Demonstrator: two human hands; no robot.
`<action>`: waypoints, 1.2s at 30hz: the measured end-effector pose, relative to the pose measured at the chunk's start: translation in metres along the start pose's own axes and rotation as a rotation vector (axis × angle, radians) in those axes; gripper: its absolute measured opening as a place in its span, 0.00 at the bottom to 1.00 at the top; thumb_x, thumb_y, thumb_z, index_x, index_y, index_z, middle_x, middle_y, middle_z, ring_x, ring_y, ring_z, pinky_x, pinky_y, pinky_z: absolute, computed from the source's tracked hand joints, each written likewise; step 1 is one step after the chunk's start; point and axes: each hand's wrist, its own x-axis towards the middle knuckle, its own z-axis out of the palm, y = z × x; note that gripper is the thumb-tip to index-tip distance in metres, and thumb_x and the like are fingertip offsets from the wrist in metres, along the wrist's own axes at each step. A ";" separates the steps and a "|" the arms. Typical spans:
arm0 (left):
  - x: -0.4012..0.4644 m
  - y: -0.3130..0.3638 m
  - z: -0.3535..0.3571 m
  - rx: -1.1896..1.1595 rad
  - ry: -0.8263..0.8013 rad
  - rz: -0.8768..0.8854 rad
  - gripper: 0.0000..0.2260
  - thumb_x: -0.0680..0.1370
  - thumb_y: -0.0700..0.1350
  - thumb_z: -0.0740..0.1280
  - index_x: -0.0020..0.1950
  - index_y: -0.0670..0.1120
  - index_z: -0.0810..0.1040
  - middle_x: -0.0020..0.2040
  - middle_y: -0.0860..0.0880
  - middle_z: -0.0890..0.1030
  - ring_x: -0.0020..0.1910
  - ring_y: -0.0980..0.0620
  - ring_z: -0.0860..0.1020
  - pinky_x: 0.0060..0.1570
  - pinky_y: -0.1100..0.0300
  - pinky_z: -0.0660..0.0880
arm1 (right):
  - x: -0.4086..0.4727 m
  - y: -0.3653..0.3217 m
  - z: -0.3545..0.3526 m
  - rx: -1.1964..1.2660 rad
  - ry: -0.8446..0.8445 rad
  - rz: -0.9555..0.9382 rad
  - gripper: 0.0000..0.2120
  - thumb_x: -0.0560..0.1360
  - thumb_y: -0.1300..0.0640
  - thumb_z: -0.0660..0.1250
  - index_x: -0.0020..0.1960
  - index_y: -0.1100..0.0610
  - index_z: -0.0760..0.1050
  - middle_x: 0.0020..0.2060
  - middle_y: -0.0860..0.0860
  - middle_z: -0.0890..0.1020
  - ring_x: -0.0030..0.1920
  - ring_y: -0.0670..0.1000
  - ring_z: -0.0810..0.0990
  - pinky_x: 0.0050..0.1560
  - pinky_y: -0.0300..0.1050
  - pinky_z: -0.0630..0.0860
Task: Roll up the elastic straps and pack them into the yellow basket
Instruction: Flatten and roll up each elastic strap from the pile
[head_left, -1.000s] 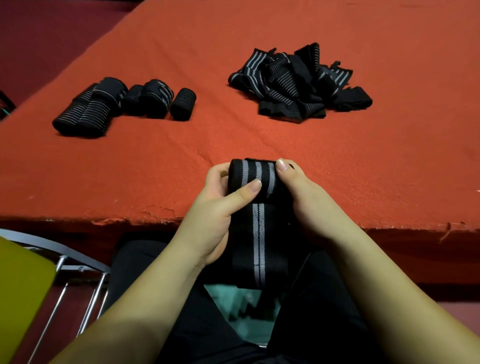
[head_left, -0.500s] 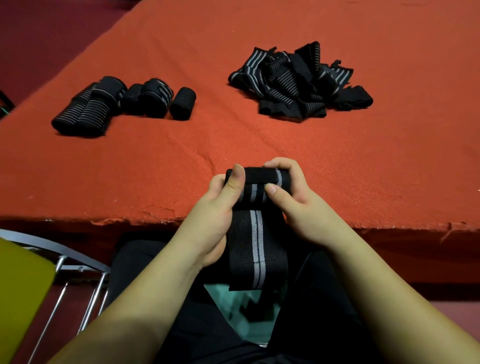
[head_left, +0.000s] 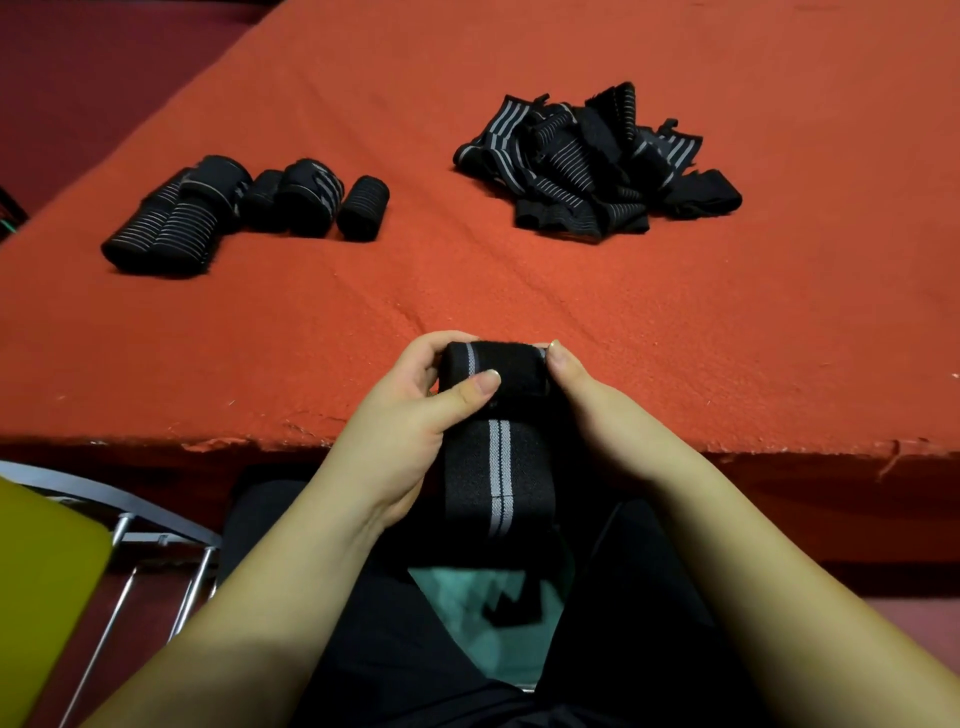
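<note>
A black elastic strap (head_left: 498, 415) with two grey stripes is held at the near edge of an orange-covered table (head_left: 519, 291). Its rolled top is gripped by the curled fingers of the left hand (head_left: 410, 415) and the right hand (head_left: 608, 415), while its loose end hangs toward the lap. Finished rolls (head_left: 234, 208) are seen far left, an unrolled pile (head_left: 587, 161) far right, and a yellow object (head_left: 41, 597) lower left.
</note>
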 end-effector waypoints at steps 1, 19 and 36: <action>0.000 -0.001 -0.001 0.029 -0.012 0.014 0.17 0.68 0.43 0.74 0.55 0.50 0.78 0.50 0.49 0.82 0.49 0.53 0.81 0.51 0.57 0.76 | 0.000 0.001 0.001 -0.007 0.001 0.028 0.33 0.71 0.25 0.57 0.64 0.46 0.74 0.62 0.51 0.80 0.66 0.55 0.76 0.71 0.61 0.66; -0.001 -0.006 0.009 -0.179 0.006 -0.184 0.38 0.72 0.68 0.66 0.72 0.44 0.69 0.66 0.42 0.78 0.65 0.44 0.77 0.69 0.44 0.68 | -0.007 -0.008 0.009 -0.213 0.062 -0.266 0.13 0.80 0.44 0.53 0.64 0.40 0.60 0.50 0.45 0.75 0.47 0.41 0.77 0.54 0.37 0.73; 0.002 -0.006 -0.002 0.077 -0.104 0.134 0.16 0.78 0.40 0.68 0.65 0.49 0.74 0.61 0.49 0.81 0.64 0.52 0.77 0.62 0.59 0.73 | -0.001 -0.016 0.000 0.074 0.137 0.024 0.29 0.73 0.26 0.54 0.61 0.43 0.77 0.59 0.49 0.82 0.62 0.49 0.80 0.69 0.56 0.70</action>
